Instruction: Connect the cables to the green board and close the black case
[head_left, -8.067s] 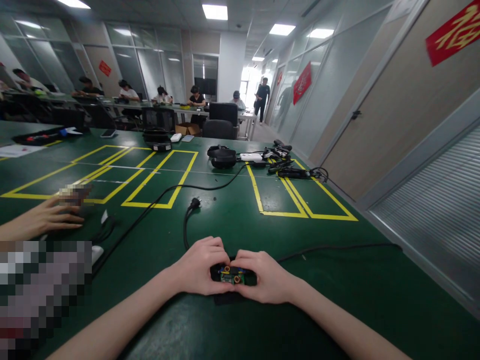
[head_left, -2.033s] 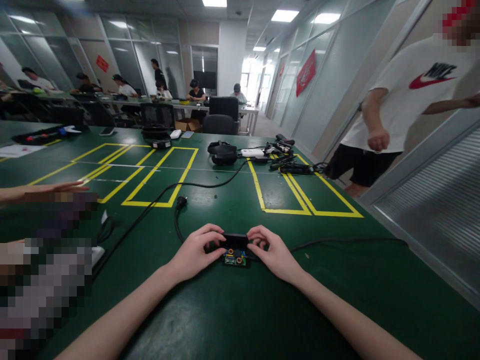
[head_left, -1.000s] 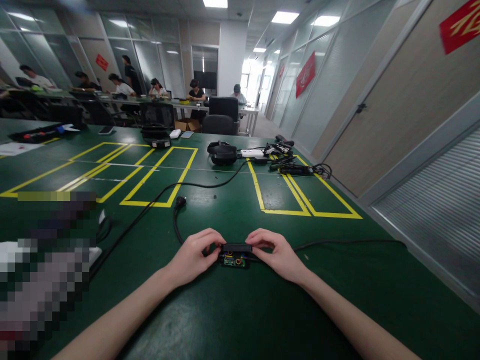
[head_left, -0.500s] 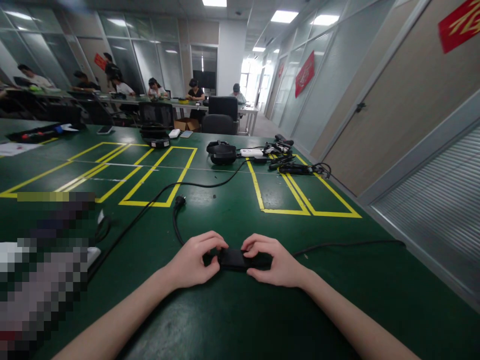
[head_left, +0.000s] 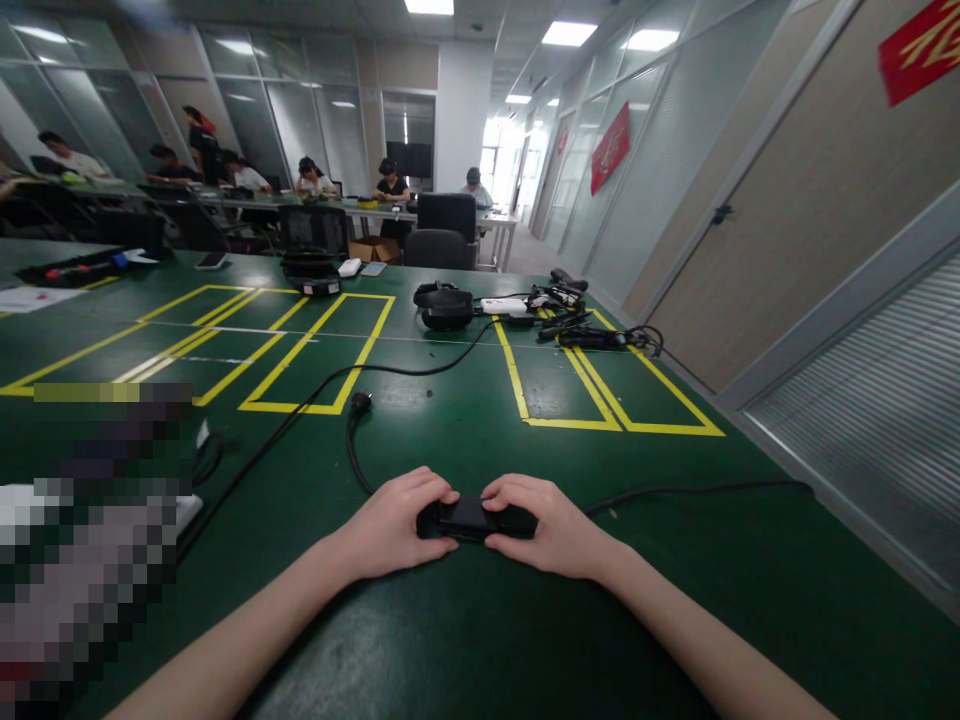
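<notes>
A black power adapter [head_left: 466, 515] lies on the green table in front of me, held from both sides. My left hand [head_left: 405, 520] is closed on its left end, thumb at the near edge and fingers on the far edge. On the right end my right hand [head_left: 536, 522] pinches it the same way. Beyond my left hand a black power plug [head_left: 361, 403] stands up on its short cord [head_left: 352, 450], which runs back behind that hand. A black cable [head_left: 675, 490] stretches away from behind my right hand to the table's right edge.
A long black cable [head_left: 382, 369] crosses the table toward a black headset [head_left: 446, 306] and a heap of dark cords [head_left: 570, 310]. Yellow tape [head_left: 292, 407] marks rectangles on the tabletop. A blurred-out area covers the left. People sit at a far table.
My left thumb and fingers have closed onto the adapter's left end. My right hand has shifted slightly left on it. A standing person in the background has moved left.
</notes>
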